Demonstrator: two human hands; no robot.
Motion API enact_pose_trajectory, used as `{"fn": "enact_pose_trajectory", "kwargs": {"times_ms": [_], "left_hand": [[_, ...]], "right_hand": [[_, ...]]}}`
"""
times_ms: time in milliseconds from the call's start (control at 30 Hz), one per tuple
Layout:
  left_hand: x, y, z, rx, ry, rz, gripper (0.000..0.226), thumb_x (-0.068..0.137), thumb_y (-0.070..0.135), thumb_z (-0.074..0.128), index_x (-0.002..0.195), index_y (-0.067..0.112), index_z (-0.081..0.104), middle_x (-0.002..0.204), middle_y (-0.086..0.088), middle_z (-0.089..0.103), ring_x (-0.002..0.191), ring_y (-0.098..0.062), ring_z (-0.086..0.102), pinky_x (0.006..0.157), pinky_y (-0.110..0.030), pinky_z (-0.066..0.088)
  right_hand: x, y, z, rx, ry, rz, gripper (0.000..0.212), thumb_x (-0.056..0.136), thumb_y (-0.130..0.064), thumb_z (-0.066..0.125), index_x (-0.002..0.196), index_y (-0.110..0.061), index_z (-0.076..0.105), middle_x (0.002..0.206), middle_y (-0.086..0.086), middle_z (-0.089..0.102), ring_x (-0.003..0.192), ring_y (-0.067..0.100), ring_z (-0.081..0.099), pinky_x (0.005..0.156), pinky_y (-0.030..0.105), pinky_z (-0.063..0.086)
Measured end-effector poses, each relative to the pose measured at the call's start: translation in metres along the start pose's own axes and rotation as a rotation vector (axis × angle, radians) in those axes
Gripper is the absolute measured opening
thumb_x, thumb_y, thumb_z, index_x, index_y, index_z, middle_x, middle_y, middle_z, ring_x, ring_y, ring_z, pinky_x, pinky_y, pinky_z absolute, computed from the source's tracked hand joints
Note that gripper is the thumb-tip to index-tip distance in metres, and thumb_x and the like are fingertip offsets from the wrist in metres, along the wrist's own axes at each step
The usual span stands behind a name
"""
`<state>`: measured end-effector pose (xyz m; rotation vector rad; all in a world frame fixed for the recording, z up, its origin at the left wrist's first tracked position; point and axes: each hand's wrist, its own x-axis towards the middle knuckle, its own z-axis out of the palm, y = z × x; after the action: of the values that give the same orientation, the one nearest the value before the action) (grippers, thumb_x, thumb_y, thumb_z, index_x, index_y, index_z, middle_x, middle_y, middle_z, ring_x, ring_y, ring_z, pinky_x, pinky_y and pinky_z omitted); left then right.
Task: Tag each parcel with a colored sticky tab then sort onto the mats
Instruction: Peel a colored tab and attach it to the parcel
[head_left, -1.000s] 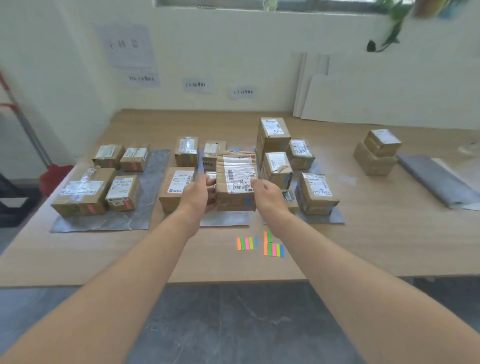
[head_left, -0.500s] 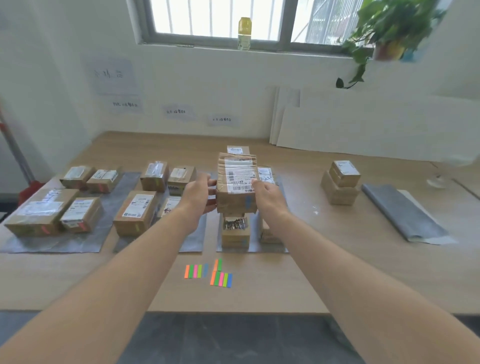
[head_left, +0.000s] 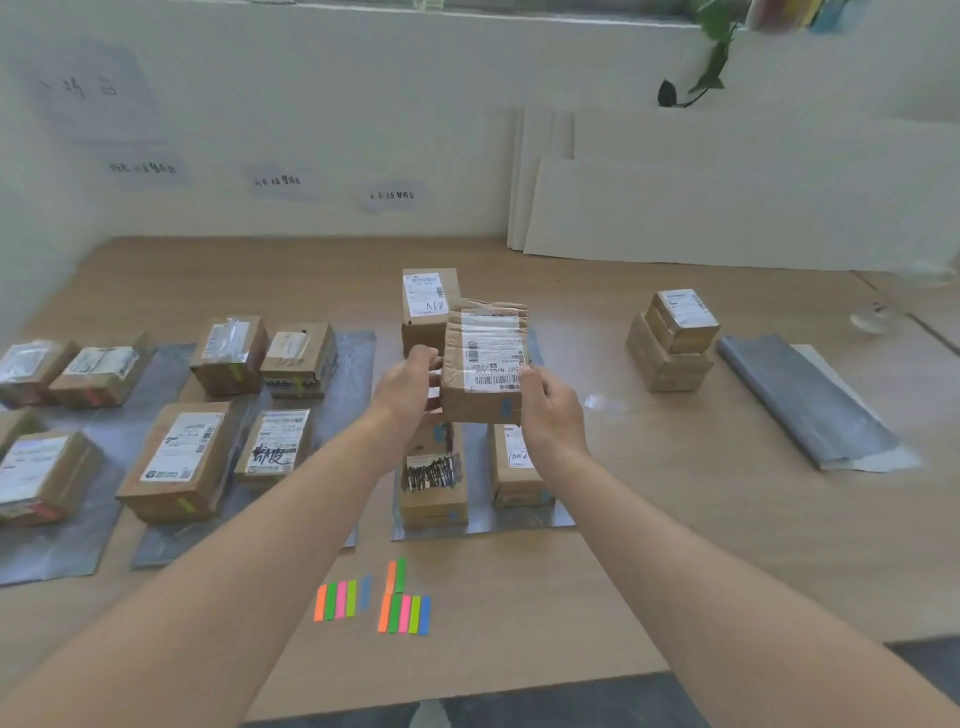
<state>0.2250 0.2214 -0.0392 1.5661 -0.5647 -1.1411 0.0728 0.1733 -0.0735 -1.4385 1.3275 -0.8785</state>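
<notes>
Left hand (head_left: 410, 384) and right hand (head_left: 550, 410) clamp the blue-tabbed parcel (head_left: 485, 364) by its sides (label up), above the far end of the blue-tab mat (head_left: 519, 524).

White wall (head_left: 311, 104), taped paper notes (head_left: 280, 181); white boards (head_left: 727, 208) leaning against wall; wooden table (head_left: 234, 275); dark grey floor (head_left: 571, 701); trailing plant (head_left: 711, 57) on sill.

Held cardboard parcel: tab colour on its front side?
It's a blue sticky tab, low on the brown cardboard parcel; head view.
</notes>
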Motion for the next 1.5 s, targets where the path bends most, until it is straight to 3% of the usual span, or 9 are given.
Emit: {"fn": "enact_pose_trajectory", "kwargs": {"times_ms": [133, 267, 367, 567, 700, 900, 1100, 1300, 1500], "left_hand": [[0.046, 0.004, 0.014, 0.066, -0.029, -0.032, 0.037, 0.100, 0.037, 0.039, 0.108, 0.017, 0.070, 0.100, 0.001, 0.073, 0.084, -0.020, 0.067, 0.088, -0.038, 0.055], [0.082, 0.009, 0.034, 0.096, -0.049, -0.059, 0.036, 0.101, 0.038, 0.037, 0.105, 0.022, 0.068, 0.097, 0.004, 0.071, 0.089, -0.021, 0.064, 0.097, -0.044, 0.050], [0.101, 0.011, 0.054, 0.094, -0.032, -0.081, 0.034, 0.101, 0.038, 0.037, 0.103, 0.025, 0.068, 0.103, 0.003, 0.072, 0.092, -0.021, 0.065, 0.098, -0.044, 0.050], [0.135, 0.004, 0.106, 0.035, 0.038, -0.102, 0.029, 0.102, 0.033, 0.038, 0.100, 0.024, 0.065, 0.104, -0.001, 0.071, 0.087, -0.016, 0.065, 0.079, -0.030, 0.050], [0.156, -0.007, 0.129, 0.044, 0.104, -0.097, 0.033, 0.102, 0.035, 0.036, 0.098, 0.027, 0.068, 0.102, 0.004, 0.075, 0.106, -0.019, 0.066, 0.094, -0.033, 0.045], [0.191, -0.019, 0.140, -0.007, 0.148, -0.118, 0.035, 0.103, 0.034, 0.038, 0.091, 0.025, 0.069, 0.074, 0.015, 0.074, 0.086, -0.007, 0.066, 0.077, -0.022, 0.046], [0.230, -0.028, 0.137, -0.031, 0.120, -0.166, 0.034, 0.106, 0.033, 0.034, 0.096, 0.029, 0.066, 0.076, 0.026, 0.073, 0.072, 0.013, 0.065, 0.066, -0.012, 0.041], [0.265, -0.034, 0.130, -0.027, 0.108, -0.191, 0.032, 0.103, 0.040, 0.039, 0.100, 0.034, 0.070, 0.098, 0.021, 0.075, 0.108, -0.002, 0.061, 0.096, -0.027, 0.041], [0.279, -0.038, 0.132, -0.061, 0.104, -0.211, 0.032, 0.103, 0.039, 0.040, 0.106, 0.031, 0.071, 0.105, 0.017, 0.075, 0.111, -0.005, 0.063, 0.080, -0.024, 0.042]], "right_hand": [[0.045, 0.005, 0.001, -0.002, 0.049, 0.026, 0.036, 0.104, -0.037, 0.042, 0.102, -0.018, 0.073, 0.097, -0.003, 0.073, 0.091, 0.018, 0.064, 0.072, 0.033, 0.048], [0.083, 0.014, -0.004, 0.028, 0.050, 0.068, 0.041, 0.097, -0.047, 0.040, 0.097, -0.019, 0.071, 0.096, 0.000, 0.074, 0.096, 0.024, 0.067, 0.082, 0.044, 0.054], [0.111, 0.024, -0.014, 0.037, 0.006, 0.101, 0.035, 0.101, -0.045, 0.042, 0.110, -0.024, 0.068, 0.104, -0.012, 0.072, 0.100, 0.010, 0.064, 0.081, 0.028, 0.051], [0.173, 0.052, -0.036, 0.034, -0.070, 0.154, 0.036, 0.099, -0.048, 0.044, 0.120, -0.026, 0.064, 0.110, -0.008, 0.072, 0.104, 0.012, 0.066, 0.088, 0.035, 0.055], [0.208, 0.064, -0.046, 0.074, -0.171, 0.176, 0.031, 0.104, -0.038, 0.044, 0.124, -0.022, 0.062, 0.113, -0.006, 0.071, 0.106, 0.013, 0.065, 0.084, 0.031, 0.052], [0.242, 0.080, -0.034, 0.053, -0.239, 0.183, 0.046, 0.087, -0.051, 0.043, 0.121, -0.028, 0.064, 0.117, -0.003, 0.070, 0.108, 0.017, 0.065, 0.089, 0.036, 0.054], [0.276, 0.089, -0.018, 0.049, -0.283, 0.236, 0.032, 0.105, -0.035, 0.040, 0.119, -0.023, 0.066, 0.111, -0.006, 0.072, 0.104, 0.014, 0.065, 0.082, 0.030, 0.047], [0.302, 0.095, 0.003, 0.073, -0.264, 0.268, 0.034, 0.106, -0.034, 0.038, 0.116, -0.026, 0.069, 0.111, -0.010, 0.073, 0.107, 0.011, 0.065, 0.086, 0.030, 0.049], [0.316, 0.106, 0.016, 0.114, -0.238, 0.271, 0.039, 0.107, -0.034, 0.036, 0.123, -0.021, 0.069, 0.116, -0.005, 0.073, 0.109, 0.013, 0.065, 0.089, 0.030, 0.048]]}}
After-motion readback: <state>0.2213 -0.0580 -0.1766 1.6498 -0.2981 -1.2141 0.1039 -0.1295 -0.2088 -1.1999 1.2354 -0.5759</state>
